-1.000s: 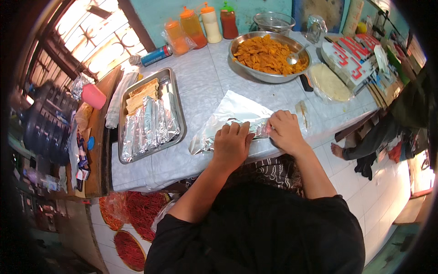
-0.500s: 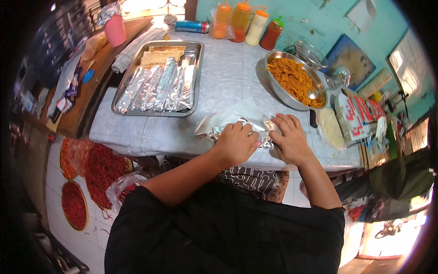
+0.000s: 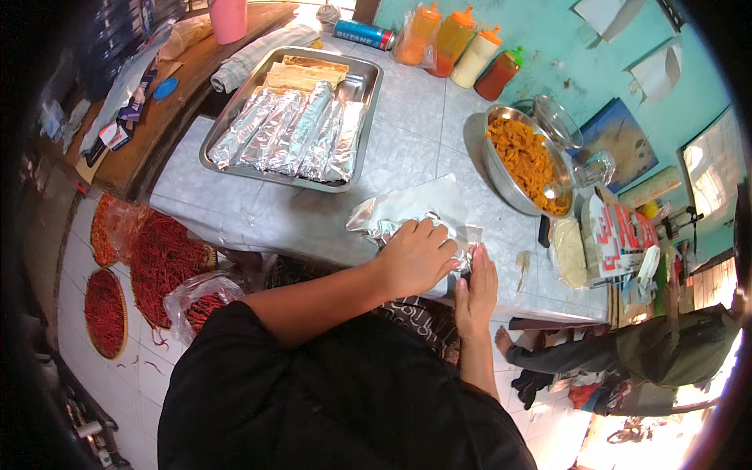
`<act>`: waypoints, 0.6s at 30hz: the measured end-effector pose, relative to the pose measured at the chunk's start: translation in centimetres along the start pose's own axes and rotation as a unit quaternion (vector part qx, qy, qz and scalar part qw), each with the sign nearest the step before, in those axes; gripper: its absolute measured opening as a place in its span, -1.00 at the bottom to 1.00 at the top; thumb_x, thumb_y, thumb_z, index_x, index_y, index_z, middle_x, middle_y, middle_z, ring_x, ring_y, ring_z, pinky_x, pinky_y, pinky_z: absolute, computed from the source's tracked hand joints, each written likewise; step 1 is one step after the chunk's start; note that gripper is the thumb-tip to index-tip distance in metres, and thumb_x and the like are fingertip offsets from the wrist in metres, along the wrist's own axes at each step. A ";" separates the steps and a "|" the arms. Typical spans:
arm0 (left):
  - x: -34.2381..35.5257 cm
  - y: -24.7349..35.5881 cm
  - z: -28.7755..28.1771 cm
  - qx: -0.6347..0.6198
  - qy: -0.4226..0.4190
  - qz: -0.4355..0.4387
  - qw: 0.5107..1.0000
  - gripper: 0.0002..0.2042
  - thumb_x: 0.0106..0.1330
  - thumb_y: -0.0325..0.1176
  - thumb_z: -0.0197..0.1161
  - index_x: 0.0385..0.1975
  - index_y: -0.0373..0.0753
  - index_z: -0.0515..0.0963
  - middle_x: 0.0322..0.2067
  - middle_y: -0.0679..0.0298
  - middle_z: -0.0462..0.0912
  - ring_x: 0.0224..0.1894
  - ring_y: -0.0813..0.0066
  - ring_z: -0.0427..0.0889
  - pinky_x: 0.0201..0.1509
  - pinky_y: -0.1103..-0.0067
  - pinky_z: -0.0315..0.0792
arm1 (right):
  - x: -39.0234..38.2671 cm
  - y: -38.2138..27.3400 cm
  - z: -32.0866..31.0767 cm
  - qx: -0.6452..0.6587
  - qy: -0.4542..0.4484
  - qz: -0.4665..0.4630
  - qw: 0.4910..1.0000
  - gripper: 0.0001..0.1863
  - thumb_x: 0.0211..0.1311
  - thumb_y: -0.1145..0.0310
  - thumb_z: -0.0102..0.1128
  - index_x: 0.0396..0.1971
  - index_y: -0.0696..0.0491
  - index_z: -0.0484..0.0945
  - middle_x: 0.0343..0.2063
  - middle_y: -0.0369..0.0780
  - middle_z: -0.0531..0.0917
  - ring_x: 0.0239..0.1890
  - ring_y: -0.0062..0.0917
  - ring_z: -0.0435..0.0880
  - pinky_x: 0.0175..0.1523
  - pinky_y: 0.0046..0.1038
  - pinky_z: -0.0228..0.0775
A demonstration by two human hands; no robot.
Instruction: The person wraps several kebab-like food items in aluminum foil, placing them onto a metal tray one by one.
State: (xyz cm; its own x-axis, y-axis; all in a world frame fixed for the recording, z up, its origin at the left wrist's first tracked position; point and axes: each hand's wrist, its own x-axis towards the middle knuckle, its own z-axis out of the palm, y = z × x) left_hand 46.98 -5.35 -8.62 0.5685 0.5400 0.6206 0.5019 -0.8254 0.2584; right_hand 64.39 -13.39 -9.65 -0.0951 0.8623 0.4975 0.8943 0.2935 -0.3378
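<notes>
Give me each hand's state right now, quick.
Left hand: fingers curled over the foil; whether the grip is closed cannot be told.
Right hand: open, fingers extended at the foil's right end.

Four squeeze bottles (image 3: 454, 50), three capped in orange and one in green, stand by a teal wall (image 3: 525, 23) near a blue canister (image 3: 360, 34) lying on its side. Red chillies (image 3: 105, 312) lie heaped above the white-tiled floor (image 3: 157, 385). A pink cup (image 3: 228, 21) rests on worn wood (image 3: 176, 90) at left.
</notes>
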 end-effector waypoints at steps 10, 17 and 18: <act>0.1 -0.3 0.2 -0.035 -0.004 -0.029 0.999 -0.72 0.20 -0.27 0.16 -0.19 -0.32 0.47 -0.36 0.13 0.48 -0.26 0.17 0.45 -0.17 0.33 0.32 | 4.6 0.1 -0.6 -0.031 -0.051 -0.089 0.994 -0.66 0.12 0.27 0.14 -0.15 0.17 0.49 -0.12 0.00 0.50 -0.05 -0.10 0.45 0.04 -0.20 0.28; -3.2 1.6 -3.2 -0.064 0.071 0.001 0.995 -0.63 0.17 -0.31 0.18 -0.06 -0.37 0.44 -0.29 0.05 0.54 -0.16 0.08 0.51 -0.04 0.25 0.35 | 4.9 -1.2 1.2 -0.065 -0.025 -0.073 0.995 -0.79 0.13 0.25 0.14 -0.49 0.09 0.46 -0.43 -0.12 0.47 -0.32 -0.19 0.41 -0.19 -0.21 0.26; -4.9 2.3 -4.7 -0.092 0.098 0.061 0.989 -0.63 0.18 -0.29 0.19 -0.06 -0.37 0.44 -0.29 0.05 0.55 -0.16 0.07 0.52 -0.02 0.23 0.35 | 4.6 -2.0 1.4 -0.072 -0.012 -0.069 0.995 -0.79 0.14 0.24 0.13 -0.51 0.08 0.44 -0.45 -0.13 0.45 -0.33 -0.19 0.41 -0.21 -0.21 0.26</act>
State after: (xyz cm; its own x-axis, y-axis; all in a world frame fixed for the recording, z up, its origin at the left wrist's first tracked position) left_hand 42.21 -10.66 -7.59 0.4713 0.4080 0.7820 0.3005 -0.9078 0.2925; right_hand 61.57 -9.43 -7.81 -0.2295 0.8278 0.5119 0.9253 0.3487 -0.1491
